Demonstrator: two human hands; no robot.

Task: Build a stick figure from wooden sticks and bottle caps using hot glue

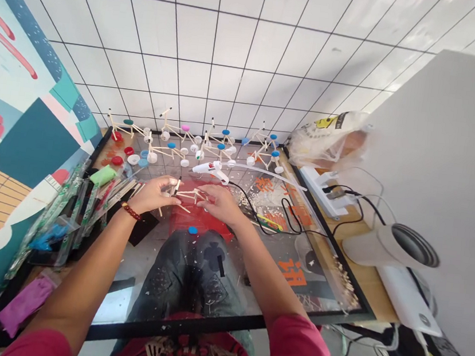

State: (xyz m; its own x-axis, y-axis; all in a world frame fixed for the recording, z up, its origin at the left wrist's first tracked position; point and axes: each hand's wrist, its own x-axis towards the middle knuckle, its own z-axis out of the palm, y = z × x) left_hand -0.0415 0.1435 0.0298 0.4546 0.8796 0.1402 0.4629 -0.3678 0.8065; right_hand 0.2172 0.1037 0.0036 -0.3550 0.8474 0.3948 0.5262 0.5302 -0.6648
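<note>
Between my two hands is a small frame of thin wooden sticks (pixel 186 194) with a dark-tipped upright piece at its left. My left hand (pixel 154 194), with a beaded bracelet on the wrist, pinches the left end of the frame. The fingers of my right hand (pixel 219 203) close on its right end. A blue cap (pixel 192 230) lies on the glass tabletop just below the frame. Beyond my hands rests a white glue gun (pixel 211 169) with a black cord. Behind it stand several stick models with caps as wheels and seats (pixel 221 147).
On the left lie packaged sticks (pixel 82 205), a green packet (pixel 103 175), a purple bag (pixel 26 303) and red caps (pixel 117 160). At the right are a power strip (pixel 324 193), a plastic bag (pixel 331 140) and a white cylindrical object (pixel 379 244). Wood bits litter the glass.
</note>
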